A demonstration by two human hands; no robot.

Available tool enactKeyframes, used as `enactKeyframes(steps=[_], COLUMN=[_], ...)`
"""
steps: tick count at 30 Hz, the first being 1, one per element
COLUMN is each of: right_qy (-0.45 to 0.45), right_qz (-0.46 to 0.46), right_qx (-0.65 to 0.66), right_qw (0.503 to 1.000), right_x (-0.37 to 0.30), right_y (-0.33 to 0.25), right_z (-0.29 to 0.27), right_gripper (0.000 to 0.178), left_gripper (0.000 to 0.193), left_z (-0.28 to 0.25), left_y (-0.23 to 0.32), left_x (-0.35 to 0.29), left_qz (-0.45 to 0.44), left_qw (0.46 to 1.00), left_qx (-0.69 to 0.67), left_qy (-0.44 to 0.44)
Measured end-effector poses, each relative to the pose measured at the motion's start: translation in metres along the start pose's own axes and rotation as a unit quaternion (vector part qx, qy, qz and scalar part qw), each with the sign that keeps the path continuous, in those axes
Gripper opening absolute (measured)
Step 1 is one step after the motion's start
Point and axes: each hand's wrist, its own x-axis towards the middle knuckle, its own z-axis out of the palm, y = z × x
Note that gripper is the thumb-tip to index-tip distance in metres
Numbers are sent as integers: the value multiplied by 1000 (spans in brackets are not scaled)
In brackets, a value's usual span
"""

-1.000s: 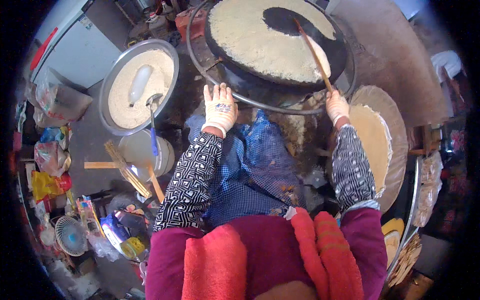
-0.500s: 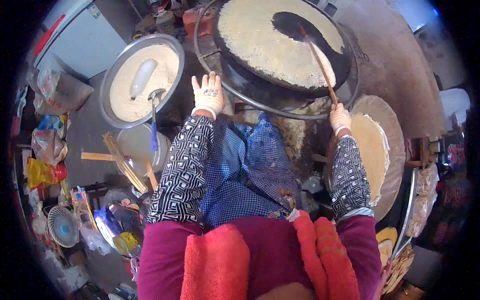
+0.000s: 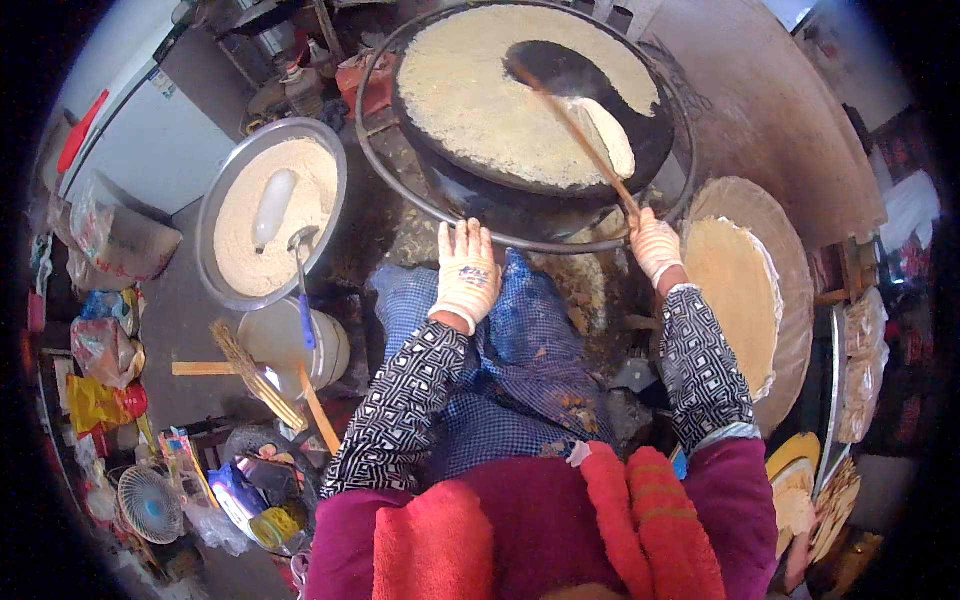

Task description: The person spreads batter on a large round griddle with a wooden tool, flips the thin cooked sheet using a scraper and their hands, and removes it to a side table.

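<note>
My right hand (image 3: 656, 246), in a pale knit glove, grips the near end of a long wooden spreader (image 3: 575, 128). The spreader reaches slantwise over a round black griddle (image 3: 655, 150), its far end on a bare dark patch. A pale layer of batter (image 3: 490, 95) covers most of the griddle, and a thicker fold of batter (image 3: 608, 140) lies beside the spreader. My left hand (image 3: 467, 270), gloved too, holds nothing; its fingers are stretched out, with the tips at the metal ring (image 3: 415, 208) around the griddle.
At left, a metal basin (image 3: 212, 245) holds pale batter, a clear bottle-like object (image 3: 272, 210) and a blue-handled ladle (image 3: 306, 320). Below stand a white bucket (image 3: 330, 350) and a straw brush (image 3: 255, 370). Thin round flatbreads (image 3: 735, 300) lie on a round tray (image 3: 790, 235) at right.
My left hand has moved right along the ring's near side. My right hand has drawn slightly left and nearer, and the spreader now slants more to the left. The view has shifted.
</note>
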Motion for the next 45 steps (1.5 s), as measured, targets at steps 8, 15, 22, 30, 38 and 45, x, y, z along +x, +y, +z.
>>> enactKeyframes(steps=[8,15,22,30,38,45], right_qy=[15,62,69,36,16,51], right_qz=[-6,28,51,23,17,-56], right_qx=[11,6,-9,39,23,39], right_qw=[1000,998,996,998,999,996], right_x=[17,30,36,13,13,-2], right_y=[-5,13,44,30,24,-4], right_z=[-5,10,12,15,19,2], right_gripper=[34,34,33,25,40,30], left_gripper=[66,62,59,53,50,64], left_z=[1,1,-3,-4,-31,5], left_y=[-26,-41,-52,-85,2,-4], left_x=[8,18,29,41,25,6], left_qz=[-10,-37,-64,-114,14,19], left_qw=[1000,998,996,990,999,998], left_qx=[29,55,61,77,-25,12], left_qy=[3,8,-2,-18,29,59])
